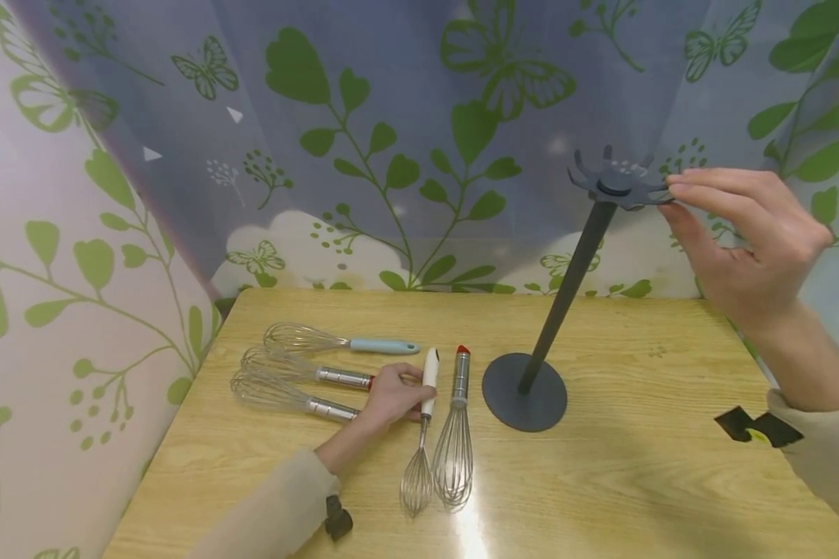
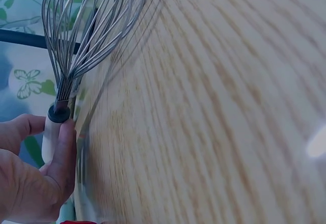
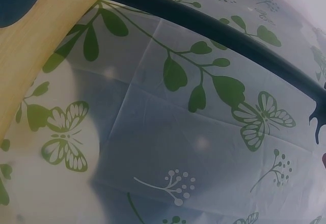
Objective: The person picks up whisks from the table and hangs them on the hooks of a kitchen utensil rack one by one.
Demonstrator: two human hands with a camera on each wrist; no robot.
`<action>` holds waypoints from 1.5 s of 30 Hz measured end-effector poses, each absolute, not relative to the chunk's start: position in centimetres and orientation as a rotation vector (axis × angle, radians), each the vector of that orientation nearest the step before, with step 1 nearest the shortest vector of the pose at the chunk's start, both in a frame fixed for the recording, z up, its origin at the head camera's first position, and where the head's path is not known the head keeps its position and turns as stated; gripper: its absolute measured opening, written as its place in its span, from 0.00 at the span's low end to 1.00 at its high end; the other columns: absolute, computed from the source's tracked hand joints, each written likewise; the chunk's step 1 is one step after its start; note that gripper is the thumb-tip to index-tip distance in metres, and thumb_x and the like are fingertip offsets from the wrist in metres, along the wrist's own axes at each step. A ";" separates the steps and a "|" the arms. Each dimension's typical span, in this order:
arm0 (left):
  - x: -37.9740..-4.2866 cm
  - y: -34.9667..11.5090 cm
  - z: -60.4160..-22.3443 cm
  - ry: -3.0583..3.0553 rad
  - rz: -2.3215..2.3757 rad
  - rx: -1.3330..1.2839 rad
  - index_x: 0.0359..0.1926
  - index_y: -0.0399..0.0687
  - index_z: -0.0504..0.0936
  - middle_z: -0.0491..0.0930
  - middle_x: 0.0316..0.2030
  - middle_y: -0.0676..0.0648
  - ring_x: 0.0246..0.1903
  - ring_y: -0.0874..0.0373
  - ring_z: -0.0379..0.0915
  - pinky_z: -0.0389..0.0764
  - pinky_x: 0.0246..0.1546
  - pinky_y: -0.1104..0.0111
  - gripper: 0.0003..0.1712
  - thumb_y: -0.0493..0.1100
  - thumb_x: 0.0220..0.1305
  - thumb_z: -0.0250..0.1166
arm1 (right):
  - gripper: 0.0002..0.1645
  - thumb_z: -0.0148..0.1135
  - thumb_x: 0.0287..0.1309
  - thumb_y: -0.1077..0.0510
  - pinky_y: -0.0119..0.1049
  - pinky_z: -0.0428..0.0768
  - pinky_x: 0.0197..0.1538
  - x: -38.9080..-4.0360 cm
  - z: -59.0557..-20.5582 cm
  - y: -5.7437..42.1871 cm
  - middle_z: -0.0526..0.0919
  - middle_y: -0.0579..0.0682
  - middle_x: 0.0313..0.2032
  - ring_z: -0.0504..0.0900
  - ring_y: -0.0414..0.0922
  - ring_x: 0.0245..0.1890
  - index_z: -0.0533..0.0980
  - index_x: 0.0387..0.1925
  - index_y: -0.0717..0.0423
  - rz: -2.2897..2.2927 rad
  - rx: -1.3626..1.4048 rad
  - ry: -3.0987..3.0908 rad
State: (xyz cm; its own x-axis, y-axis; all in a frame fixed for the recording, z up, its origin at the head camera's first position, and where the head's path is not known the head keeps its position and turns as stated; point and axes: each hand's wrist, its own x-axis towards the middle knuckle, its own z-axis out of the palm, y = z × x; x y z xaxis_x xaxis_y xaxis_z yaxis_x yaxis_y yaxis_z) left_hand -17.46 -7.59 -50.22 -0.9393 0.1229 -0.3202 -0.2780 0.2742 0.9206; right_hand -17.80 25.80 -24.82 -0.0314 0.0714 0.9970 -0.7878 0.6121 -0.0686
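Note:
My left hand (image 1: 394, 394) grips the white handle of a small wire whisk (image 1: 429, 380), whose wire loops point toward the table's near edge. In the left wrist view, thumb and fingers close round that white handle (image 2: 51, 137) just below its dark collar. My right hand (image 1: 758, 233) pinches one prong of the hooked top (image 1: 615, 185) on a dark grey utensil stand (image 1: 566, 299). The stand rises from a round base (image 1: 513, 411) on the table. Beside the white whisk lies a steel whisk (image 1: 454, 442) with a red-tipped handle.
Left of my left hand lie a whisk with a light blue handle (image 1: 384, 346) and two steel-handled whisks, one farther (image 1: 342, 378) and one nearer (image 1: 328, 407). They rest on a wood-grain table (image 1: 636, 481). A leaf-and-butterfly patterned curtain (image 1: 405, 116) hangs behind it.

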 end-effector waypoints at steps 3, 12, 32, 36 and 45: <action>-17.5 -7.7 -50.2 2.227 1.721 -0.145 0.58 0.31 0.81 0.89 0.45 0.33 0.28 0.56 0.87 0.92 0.31 0.64 0.25 0.33 0.60 0.72 | 0.18 0.79 0.59 0.52 0.35 0.88 0.57 -17.8 -24.9 25.9 0.90 0.68 0.33 0.89 0.67 0.37 0.88 0.31 0.66 0.764 0.643 -1.456; -17.4 -7.9 -50.1 2.217 1.743 -0.133 0.58 0.32 0.80 0.90 0.44 0.34 0.27 0.57 0.87 0.92 0.31 0.64 0.24 0.35 0.63 0.72 | 0.13 0.79 0.58 0.57 0.36 0.88 0.57 -17.7 -24.9 25.9 0.90 0.67 0.32 0.89 0.67 0.37 0.89 0.31 0.66 0.759 0.631 -1.452; -17.3 -8.2 -48.0 2.248 1.788 -0.083 0.60 0.36 0.80 0.88 0.45 0.34 0.29 0.56 0.87 0.93 0.35 0.59 0.24 0.36 0.63 0.73 | 0.13 0.78 0.60 0.57 0.38 0.88 0.58 -17.3 -24.8 25.8 0.90 0.68 0.34 0.88 0.68 0.37 0.89 0.33 0.67 0.735 0.627 -1.481; -17.0 -8.1 -47.3 2.246 1.793 -0.063 0.60 0.37 0.79 0.88 0.46 0.33 0.32 0.54 0.88 0.93 0.35 0.58 0.25 0.36 0.63 0.73 | 0.16 0.76 0.63 0.56 0.35 0.87 0.59 -16.9 -24.5 25.1 0.89 0.71 0.33 0.86 0.71 0.36 0.88 0.33 0.69 0.726 0.627 -1.486; -16.5 -7.6 -46.0 2.230 1.823 0.015 0.61 0.37 0.79 0.85 0.49 0.32 0.33 0.51 0.88 0.93 0.37 0.53 0.26 0.37 0.63 0.74 | 0.18 0.75 0.64 0.55 0.31 0.86 0.59 -16.5 -24.2 24.8 0.89 0.71 0.33 0.86 0.72 0.36 0.87 0.32 0.70 0.728 0.629 -1.486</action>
State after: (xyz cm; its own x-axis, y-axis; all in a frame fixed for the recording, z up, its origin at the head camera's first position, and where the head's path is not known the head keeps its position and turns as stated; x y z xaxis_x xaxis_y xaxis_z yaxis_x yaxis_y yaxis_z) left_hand -16.46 -7.60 -46.03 -0.9659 0.1716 -0.1937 -0.1557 0.2123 0.9647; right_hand -16.50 24.80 -24.19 -0.0472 0.0458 0.9978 -0.7603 0.6463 -0.0656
